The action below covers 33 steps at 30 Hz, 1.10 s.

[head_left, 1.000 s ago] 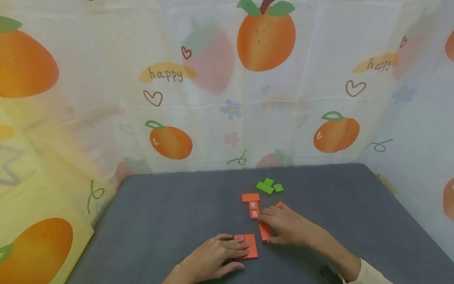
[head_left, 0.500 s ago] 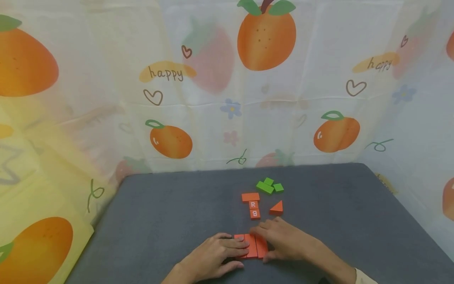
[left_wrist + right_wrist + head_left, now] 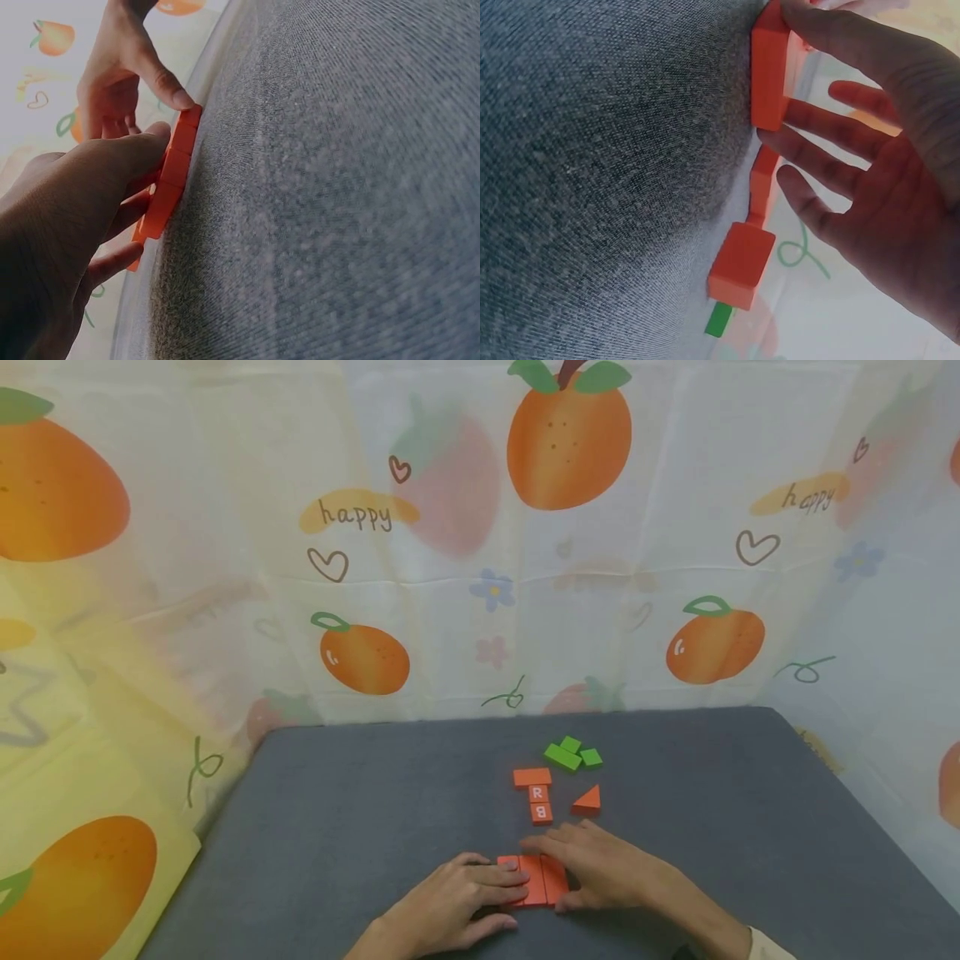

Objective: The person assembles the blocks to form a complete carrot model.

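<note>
Three oblong orange blocks lie side by side near the table's front. My left hand (image 3: 450, 906) rests with extended fingers over the left and middle blocks (image 3: 534, 893). The right block (image 3: 555, 881) is held at its ends between thumb and fingers of my right hand (image 3: 611, 868). In the left wrist view my left hand (image 3: 82, 180) lies along the row (image 3: 169, 180), with my right hand (image 3: 124, 75) at its far end. The right wrist view shows my right hand (image 3: 900, 165) with its thumb and fingertips at opposite ends of the block (image 3: 769, 75).
Behind the hands, an orange bar (image 3: 532, 777) touches two small blocks marked R (image 3: 537, 793) and B (image 3: 541, 812). An orange triangular block (image 3: 588, 801) lies to their right. Several green blocks (image 3: 563, 757) sit farther back, before a printed curtain (image 3: 450, 610).
My right hand has brought the slanted orange block left and nearer, against the other two, uncovering the triangular block. My left hand has stayed on its blocks.
</note>
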Available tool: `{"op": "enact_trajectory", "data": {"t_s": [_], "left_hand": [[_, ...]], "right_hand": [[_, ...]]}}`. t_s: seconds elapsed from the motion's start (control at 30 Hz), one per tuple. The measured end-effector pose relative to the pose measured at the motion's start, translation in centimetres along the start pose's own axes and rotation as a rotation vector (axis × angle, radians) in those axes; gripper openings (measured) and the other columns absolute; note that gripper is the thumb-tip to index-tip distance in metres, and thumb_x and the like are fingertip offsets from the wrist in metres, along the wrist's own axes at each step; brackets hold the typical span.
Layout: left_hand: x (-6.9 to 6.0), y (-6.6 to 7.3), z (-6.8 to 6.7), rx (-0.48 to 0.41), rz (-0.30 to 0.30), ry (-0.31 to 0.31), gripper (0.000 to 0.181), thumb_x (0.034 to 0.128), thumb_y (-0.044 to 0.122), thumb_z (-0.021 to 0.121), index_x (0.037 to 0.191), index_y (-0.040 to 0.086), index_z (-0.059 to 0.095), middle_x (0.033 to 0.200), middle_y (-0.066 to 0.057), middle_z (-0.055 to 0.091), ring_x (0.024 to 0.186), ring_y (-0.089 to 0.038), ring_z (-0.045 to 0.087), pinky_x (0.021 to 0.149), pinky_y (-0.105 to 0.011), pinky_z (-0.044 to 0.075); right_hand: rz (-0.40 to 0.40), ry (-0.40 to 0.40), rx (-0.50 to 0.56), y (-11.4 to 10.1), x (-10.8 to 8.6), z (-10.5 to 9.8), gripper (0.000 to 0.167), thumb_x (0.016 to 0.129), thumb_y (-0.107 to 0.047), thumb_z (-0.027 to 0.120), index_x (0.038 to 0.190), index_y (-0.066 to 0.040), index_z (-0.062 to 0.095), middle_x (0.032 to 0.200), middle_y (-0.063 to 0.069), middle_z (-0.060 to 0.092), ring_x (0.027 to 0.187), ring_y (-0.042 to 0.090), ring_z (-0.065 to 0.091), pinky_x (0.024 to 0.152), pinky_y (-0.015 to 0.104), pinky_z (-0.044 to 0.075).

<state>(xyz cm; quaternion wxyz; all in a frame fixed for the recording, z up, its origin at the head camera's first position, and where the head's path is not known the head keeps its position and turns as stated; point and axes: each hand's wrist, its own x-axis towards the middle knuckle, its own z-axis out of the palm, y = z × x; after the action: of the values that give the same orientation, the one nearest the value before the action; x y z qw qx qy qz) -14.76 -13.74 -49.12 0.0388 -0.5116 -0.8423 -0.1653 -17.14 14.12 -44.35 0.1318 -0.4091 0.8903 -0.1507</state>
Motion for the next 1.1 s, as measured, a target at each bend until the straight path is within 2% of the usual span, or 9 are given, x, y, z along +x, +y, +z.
{"op": "enact_trajectory", "data": {"t_s": [0.27,0.5,0.73,0.97,1.1], "left_hand": [[0.0,0.0,0.0,0.003,-0.005,0.007,0.041,0.1061,0.044,0.059,0.139,0.022,0.070,0.140,0.010,0.070,0.124,-0.002,0.068,0.104,-0.033,0.056],[0.0,0.0,0.1,0.013,0.004,0.017,0.042,0.1058,0.045,0.060,0.140,0.022,0.069,0.140,0.010,0.070,0.124,-0.002,0.068,0.104,-0.033,0.056],[0.1,0.0,0.2,0.026,0.013,0.011,0.041,0.1058,0.044,0.060,0.139,0.023,0.070,0.140,0.010,0.070,0.126,-0.002,0.067,0.104,-0.033,0.056],[0.0,0.1,0.2,0.024,0.000,0.017,0.043,0.1053,0.046,0.060,0.141,0.023,0.068,0.141,0.010,0.069,0.129,-0.004,0.066,0.105,-0.035,0.056],[0.0,0.3,0.3,0.022,-0.001,0.028,0.044,0.1050,0.046,0.061,0.141,0.022,0.068,0.140,0.010,0.070,0.129,-0.004,0.066,0.105,-0.035,0.056]], "right_hand": [[0.009,-0.018,0.026,-0.1,0.3,0.1,0.079,0.086,-0.031,0.088,0.154,-0.028,0.048,0.146,-0.006,0.062,0.133,0.020,0.060,0.111,0.066,0.047],[0.005,0.016,0.060,-0.2,0.6,0.6,0.081,0.087,-0.040,0.085,0.156,-0.024,0.047,0.149,-0.004,0.060,0.136,0.022,0.057,0.109,0.065,0.048],[-0.009,0.025,0.055,-0.4,0.8,1.0,0.080,0.087,-0.033,0.086,0.156,-0.026,0.046,0.144,-0.003,0.062,0.131,0.020,0.058,0.106,0.066,0.050],[-0.037,0.044,0.044,-0.6,1.2,1.5,0.078,0.088,-0.024,0.081,0.157,-0.022,0.045,0.135,-0.001,0.061,0.124,0.016,0.056,0.103,0.060,0.053],[-0.046,0.047,0.046,-0.4,1.0,1.6,0.077,0.090,-0.025,0.081,0.157,-0.023,0.044,0.136,-0.001,0.060,0.124,0.016,0.056,0.102,0.060,0.053]]}}
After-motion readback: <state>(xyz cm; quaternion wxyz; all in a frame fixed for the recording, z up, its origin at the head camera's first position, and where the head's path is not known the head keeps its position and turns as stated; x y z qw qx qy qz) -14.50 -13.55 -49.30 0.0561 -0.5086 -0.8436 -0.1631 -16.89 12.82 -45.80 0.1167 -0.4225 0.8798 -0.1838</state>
